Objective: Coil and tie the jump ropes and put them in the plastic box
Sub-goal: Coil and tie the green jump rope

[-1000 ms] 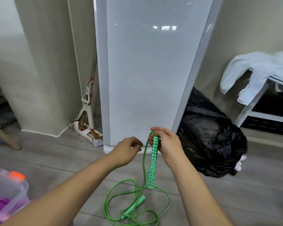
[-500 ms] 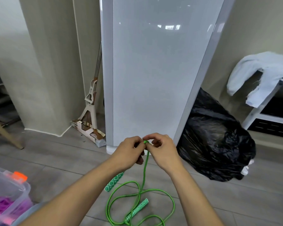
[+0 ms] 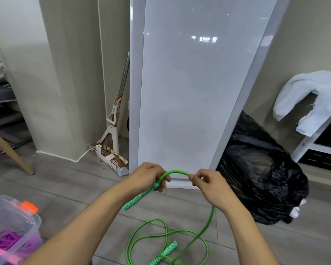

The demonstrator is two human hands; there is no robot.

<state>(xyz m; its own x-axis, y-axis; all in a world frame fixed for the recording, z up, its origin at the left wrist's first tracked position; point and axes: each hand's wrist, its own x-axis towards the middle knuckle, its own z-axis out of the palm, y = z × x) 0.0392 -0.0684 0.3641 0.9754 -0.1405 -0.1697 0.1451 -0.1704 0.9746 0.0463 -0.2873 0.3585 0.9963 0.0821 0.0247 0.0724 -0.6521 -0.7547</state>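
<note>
A green jump rope (image 3: 177, 172) arches between my two hands above the grey floor. My left hand (image 3: 149, 175) grips the top of one green-and-white patterned handle (image 3: 139, 197), which hangs down to the left. My right hand (image 3: 208, 183) pinches the cord a short way along, and from there the cord drops to loose loops on the floor. The second handle (image 3: 166, 252) lies among those loops. A clear plastic box (image 3: 11, 222) with an orange latch sits at the lower left and holds a purple rope (image 3: 5, 239).
A tall white panel (image 3: 189, 83) leans against the wall straight ahead. A full black rubbish bag (image 3: 260, 173) sits right of it, a mop (image 3: 113, 134) left of it. A white bench with cloth (image 3: 310, 96) stands far right, a wooden chair leg (image 3: 10, 150) far left.
The handle passed from my right hand to my left. My hands met, then drew apart, and a short arc of cord now spans between them.
</note>
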